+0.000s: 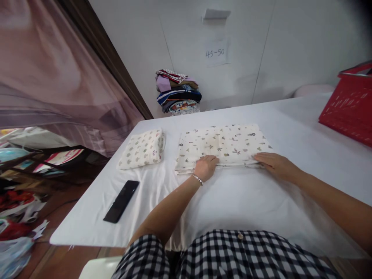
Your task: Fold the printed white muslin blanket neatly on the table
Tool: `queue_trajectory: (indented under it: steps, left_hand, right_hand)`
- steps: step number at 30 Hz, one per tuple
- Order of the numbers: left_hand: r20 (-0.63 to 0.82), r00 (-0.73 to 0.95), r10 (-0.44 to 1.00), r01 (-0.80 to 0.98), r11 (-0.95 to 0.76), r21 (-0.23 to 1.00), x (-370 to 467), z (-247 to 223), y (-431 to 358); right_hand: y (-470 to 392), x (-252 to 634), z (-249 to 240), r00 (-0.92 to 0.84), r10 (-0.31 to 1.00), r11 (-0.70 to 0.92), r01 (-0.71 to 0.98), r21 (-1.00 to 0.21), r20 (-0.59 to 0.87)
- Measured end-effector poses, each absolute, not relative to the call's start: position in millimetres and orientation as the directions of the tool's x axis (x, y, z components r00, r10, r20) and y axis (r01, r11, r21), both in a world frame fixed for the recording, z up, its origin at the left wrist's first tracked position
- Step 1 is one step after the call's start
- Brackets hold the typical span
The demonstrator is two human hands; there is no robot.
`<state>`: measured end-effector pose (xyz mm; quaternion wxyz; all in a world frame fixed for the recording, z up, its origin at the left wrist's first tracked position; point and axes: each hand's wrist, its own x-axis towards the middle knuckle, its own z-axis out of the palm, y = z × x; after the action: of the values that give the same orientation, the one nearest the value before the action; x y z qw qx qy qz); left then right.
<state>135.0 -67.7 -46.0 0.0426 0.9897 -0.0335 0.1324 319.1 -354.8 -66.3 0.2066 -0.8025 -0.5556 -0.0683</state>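
Note:
A white cloth with small plant prints (223, 145) lies folded into a wide rectangle on the white-covered table (232, 193). At its near edge, left of the middle, my left hand (205, 167) has its fingers curled together on the fabric. My right hand (273, 164) touches the near right corner, its fingers close together and partly over the edge. To the left sits a smaller folded cloth with a mushroom-like print (142, 150), untouched by either hand.
A black phone (121, 201) lies at the table's left. Behind the far edge stands a stack of folded clothes (178, 93). A red basket (350, 104) is at the far right. A curtain (58, 77) hangs on the left, and a pale stool (100, 268) shows below.

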Motion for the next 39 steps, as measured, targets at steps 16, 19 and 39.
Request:
queue_trajectory:
  steps: [16, 19, 39]
  left_hand:
    - [0.335, 0.934, -0.123, -0.153, -0.986, 0.066, 131, -59, -60]
    - [0.320, 0.941, -0.115, -0.146, -0.986, 0.076, 131, -56, -62]
    - [0.409, 0.908, -0.094, -0.118, -0.992, 0.034, 143, -48, -60]
  right_hand:
    - [-368, 333, -79, 0.377, 0.873, -0.308, 0.918, -0.251, 0.309]
    - [-368, 331, -74, 0.368, 0.878, -0.295, 0.919, -0.259, 0.305]
    - [-381, 341, -32, 0.554, 0.747, -0.555, 0.824, -0.114, 0.367]
